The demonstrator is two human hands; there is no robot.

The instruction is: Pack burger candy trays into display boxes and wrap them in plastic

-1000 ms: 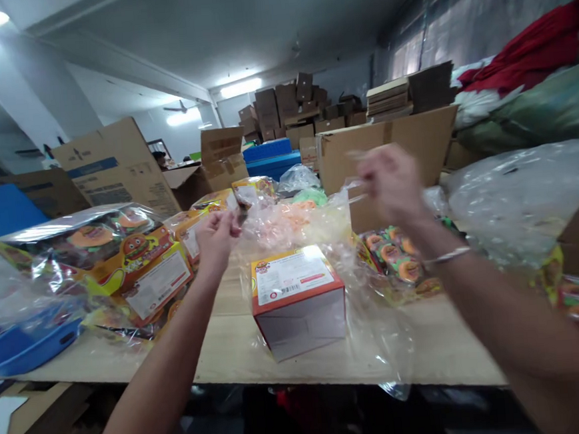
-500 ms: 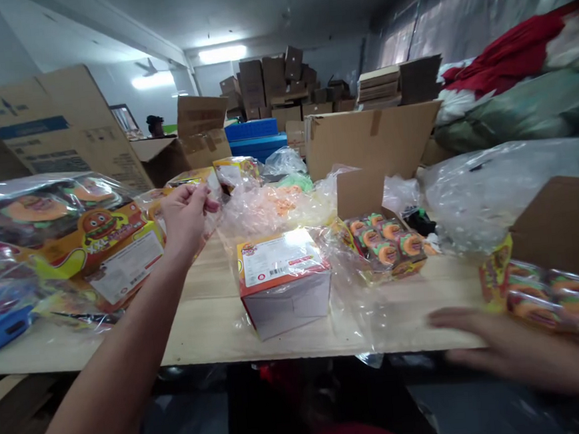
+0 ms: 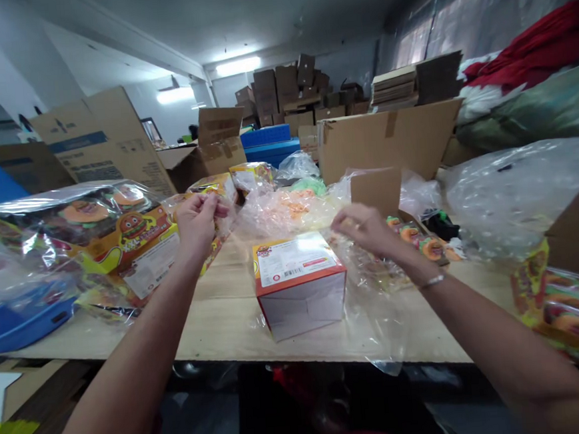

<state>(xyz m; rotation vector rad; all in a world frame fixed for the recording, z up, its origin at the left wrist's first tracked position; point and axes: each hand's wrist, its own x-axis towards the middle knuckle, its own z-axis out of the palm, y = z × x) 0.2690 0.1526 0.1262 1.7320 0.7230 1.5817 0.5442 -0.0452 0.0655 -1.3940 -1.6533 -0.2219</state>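
A small carton [image 3: 299, 283] with a printed label on top and white sides stands in front of me, a clear plastic bag [image 3: 378, 324] around it and spreading to its right. My left hand [image 3: 199, 217] is closed in a pinch behind and left of the carton, on what looks like the bag's edge. Just beyond the carton's right back corner, my right hand [image 3: 365, 228] has its fingers bent together over the plastic. What lies between those fingertips I cannot make out. Behind its wrist sits an open display box [image 3: 426, 243] of burger-shaped sweets, partly hidden.
Bagged burger-print boxes [image 3: 140, 235] and a blue basket [image 3: 32, 321] are on the left. Another open display box [image 3: 571, 302] stands at the right edge. Crumpled plastic bags [image 3: 289, 210] lie behind the carton, before a large cardboard box [image 3: 388, 142].
My right hand has come from beside the right-hand display box to the plastic behind the carton, its fingers now bent together. My left hand keeps its pinch. The view has shifted slightly left.
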